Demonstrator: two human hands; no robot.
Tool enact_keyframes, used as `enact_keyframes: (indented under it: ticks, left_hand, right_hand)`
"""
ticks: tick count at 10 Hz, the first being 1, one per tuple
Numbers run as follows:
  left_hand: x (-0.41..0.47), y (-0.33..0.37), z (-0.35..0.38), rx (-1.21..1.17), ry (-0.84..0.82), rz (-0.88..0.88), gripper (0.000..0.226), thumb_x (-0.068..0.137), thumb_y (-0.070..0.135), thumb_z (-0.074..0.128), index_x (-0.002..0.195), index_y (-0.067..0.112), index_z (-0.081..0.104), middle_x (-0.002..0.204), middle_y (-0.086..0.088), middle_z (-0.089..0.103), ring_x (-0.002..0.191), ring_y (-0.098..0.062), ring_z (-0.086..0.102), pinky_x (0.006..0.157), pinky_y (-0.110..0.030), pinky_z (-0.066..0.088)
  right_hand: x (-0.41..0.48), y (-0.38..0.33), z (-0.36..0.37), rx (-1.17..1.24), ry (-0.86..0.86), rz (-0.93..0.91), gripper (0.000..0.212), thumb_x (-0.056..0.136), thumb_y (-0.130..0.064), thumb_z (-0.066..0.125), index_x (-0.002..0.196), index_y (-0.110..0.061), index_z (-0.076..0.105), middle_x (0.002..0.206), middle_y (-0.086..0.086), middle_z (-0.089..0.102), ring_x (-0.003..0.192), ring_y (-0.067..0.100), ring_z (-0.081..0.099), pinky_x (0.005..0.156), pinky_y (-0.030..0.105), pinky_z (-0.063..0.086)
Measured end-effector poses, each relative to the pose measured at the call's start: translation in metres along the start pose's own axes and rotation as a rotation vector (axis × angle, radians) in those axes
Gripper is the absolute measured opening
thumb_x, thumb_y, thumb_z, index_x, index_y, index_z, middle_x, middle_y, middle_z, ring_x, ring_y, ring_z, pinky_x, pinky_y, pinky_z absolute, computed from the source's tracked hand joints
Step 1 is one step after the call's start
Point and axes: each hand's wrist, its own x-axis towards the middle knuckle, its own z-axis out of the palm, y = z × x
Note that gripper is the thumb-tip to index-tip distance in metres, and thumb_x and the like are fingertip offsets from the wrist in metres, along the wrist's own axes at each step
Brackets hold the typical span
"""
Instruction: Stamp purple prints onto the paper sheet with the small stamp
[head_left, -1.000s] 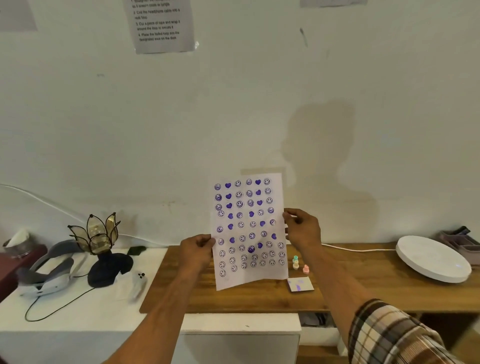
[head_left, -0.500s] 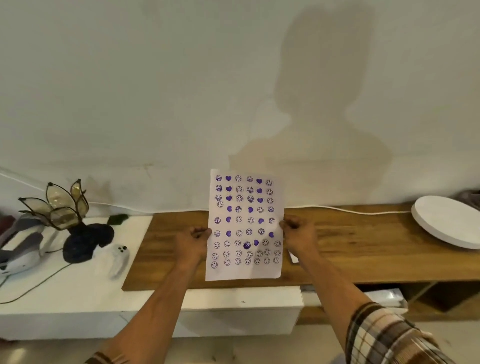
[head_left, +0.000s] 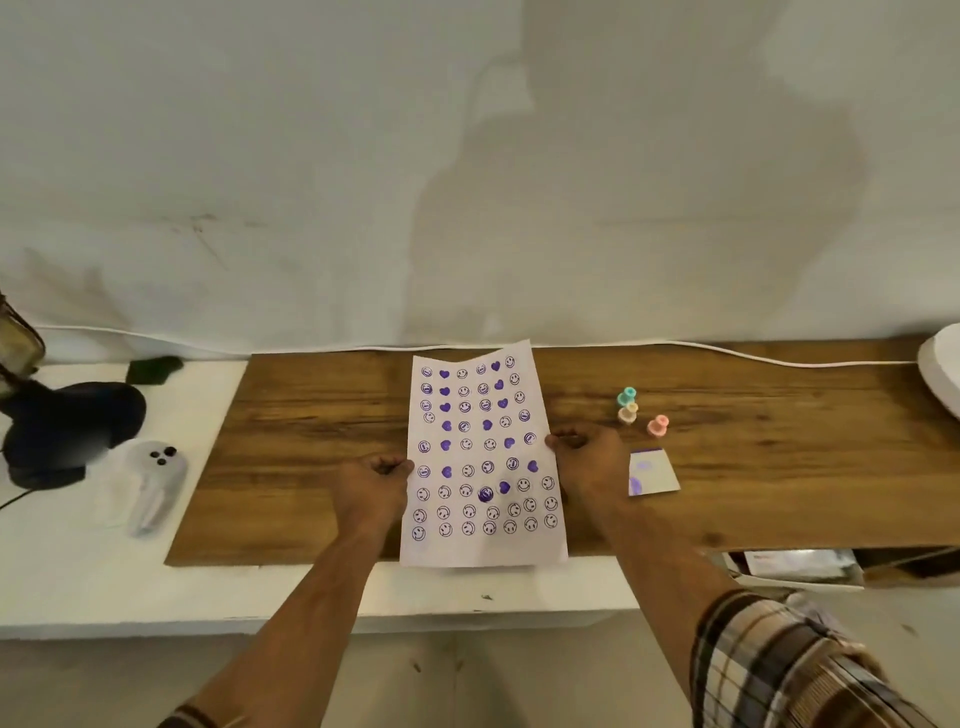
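Observation:
A white paper sheet (head_left: 483, 457) covered in rows of purple smiley and heart prints lies lengthwise over the wooden board (head_left: 311, 447), its near edge past the board's front. My left hand (head_left: 374, 483) pinches the sheet's left edge and my right hand (head_left: 587, 457) pinches its right edge. Three small stamps stand to the right of the sheet: a teal stamp (head_left: 627, 396), a beige stamp (head_left: 627, 413) and a pink stamp (head_left: 657, 424). A small white ink pad (head_left: 652, 473) with purple smears lies just right of my right hand.
A white cable (head_left: 727, 353) runs along the wall at the board's back. A white round disc (head_left: 940, 374) sits at the far right. On the white shelf (head_left: 78, 571) to the left stand a dark lamp base (head_left: 67, 426) and a pale controller (head_left: 150, 483).
Both hands have lowered the stamped sheet from upright in the air down onto the wooden board. The view has tilted downward, so the stamps and ink pad show again.

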Motion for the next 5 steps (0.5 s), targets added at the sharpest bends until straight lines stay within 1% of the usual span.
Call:
enact_keyframes:
  ticks: [1,2,3,4,5]
  left_hand:
    - [0.0128,-0.0143,0.0101,0.059,0.017,0.000,0.006,0.083,0.010,0.084,0.087,0.006,0.081,0.089,-0.011,0.081,0.082,-0.024,0.075,0.081,-0.032,0.057]
    - [0.0175,-0.0185,0.0136,0.093,0.034,0.010,0.008,0.083,0.012,0.085,0.089,0.008,0.082,0.088,-0.009,0.081,0.079,-0.022,0.073,0.079,-0.029,0.054]
    - [0.0199,-0.0189,0.0156,0.133,0.046,0.029,0.009,0.083,0.014,0.085,0.090,0.010,0.082,0.088,-0.008,0.081,0.076,-0.019,0.071,0.076,-0.027,0.050]
    - [0.0166,-0.0143,0.0153,0.232,0.064,0.089,0.013,0.082,0.018,0.086,0.091,0.011,0.079,0.087,-0.005,0.080,0.075,-0.020,0.069,0.073,-0.028,0.048]
    - [0.0118,-0.0148,0.0116,0.245,0.066,0.137,0.017,0.084,0.020,0.084,0.094,0.010,0.076,0.083,-0.003,0.077,0.079,-0.024,0.071,0.071,-0.030,0.047]
  right_hand:
    - [0.0105,0.0132,0.0133,-0.078,-0.012,0.030,0.013,0.089,-0.021,0.082,0.101,-0.017,0.083,0.099,0.003,0.082,0.095,0.026,0.074,0.082,0.029,0.050]
    - [0.0130,0.0183,0.0175,-0.136,0.001,0.031,0.013,0.090,-0.023,0.081,0.102,-0.018,0.083,0.100,0.003,0.082,0.097,0.027,0.074,0.081,0.029,0.049]
    - [0.0132,0.0187,0.0215,-0.198,0.016,0.014,0.012,0.091,-0.025,0.080,0.101,-0.018,0.083,0.100,0.004,0.082,0.097,0.029,0.073,0.078,0.029,0.045]
    - [0.0109,0.0143,0.0219,-0.286,0.032,-0.006,0.015,0.093,-0.028,0.077,0.103,-0.016,0.078,0.101,0.006,0.081,0.096,0.032,0.073,0.076,0.030,0.043]
    - [0.0068,0.0099,0.0182,-0.269,0.100,-0.027,0.017,0.095,-0.028,0.075,0.105,-0.014,0.076,0.101,0.008,0.080,0.094,0.033,0.073,0.072,0.030,0.044]
